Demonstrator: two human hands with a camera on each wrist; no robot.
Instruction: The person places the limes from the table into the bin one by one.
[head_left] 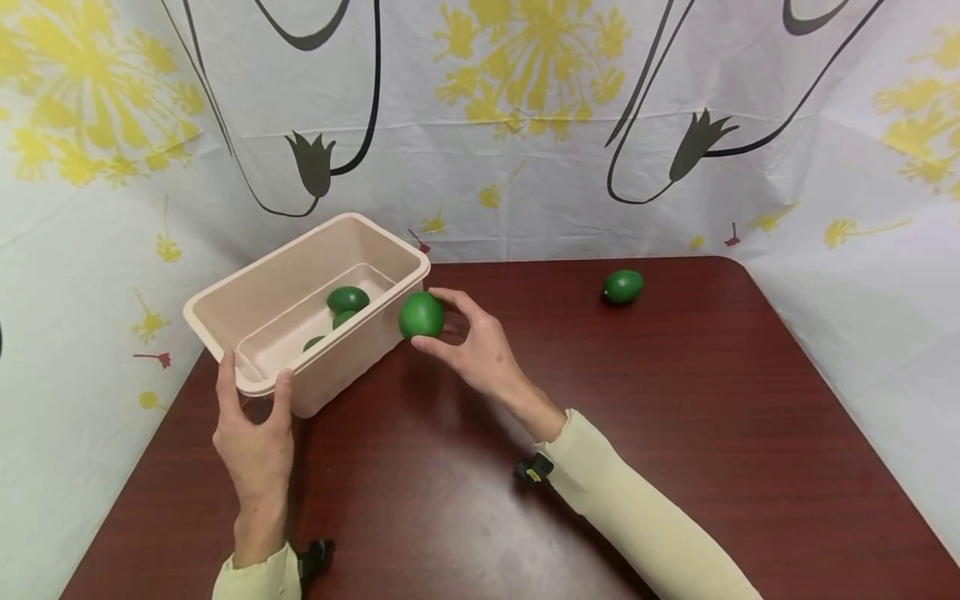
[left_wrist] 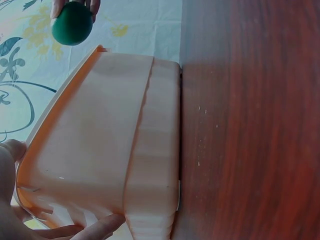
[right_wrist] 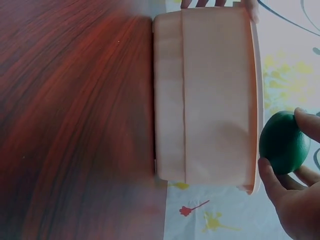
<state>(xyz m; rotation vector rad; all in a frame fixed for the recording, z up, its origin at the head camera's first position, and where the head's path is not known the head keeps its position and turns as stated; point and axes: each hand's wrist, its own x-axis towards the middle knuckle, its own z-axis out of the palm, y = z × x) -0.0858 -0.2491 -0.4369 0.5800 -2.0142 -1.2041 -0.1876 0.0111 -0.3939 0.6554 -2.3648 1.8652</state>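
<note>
A beige plastic bin (head_left: 352, 358) stands on the table at the left, angled away. My left hand (head_left: 257, 454) grips its near corner, thumb and fingers on either side of the rim. A green lime (head_left: 421, 317) is pinched between thumb and fingers of my right hand (head_left: 483, 352), held up beside the bin's right wall. In the right wrist view this lime (right_wrist: 284, 142) is level with the bin's rim. Inside the bin lie three limes (head_left: 348, 299), the nearest partly hidden by the wall. Another lime (head_left: 623, 287) rests alone near the table's far edge, to the right.
The dark reddish wooden table (head_left: 637, 433) carries the bin and the lone lime. Behind it hangs a white cloth (head_left: 510, 200) with yellow and grey flower prints, close to the table's far edge.
</note>
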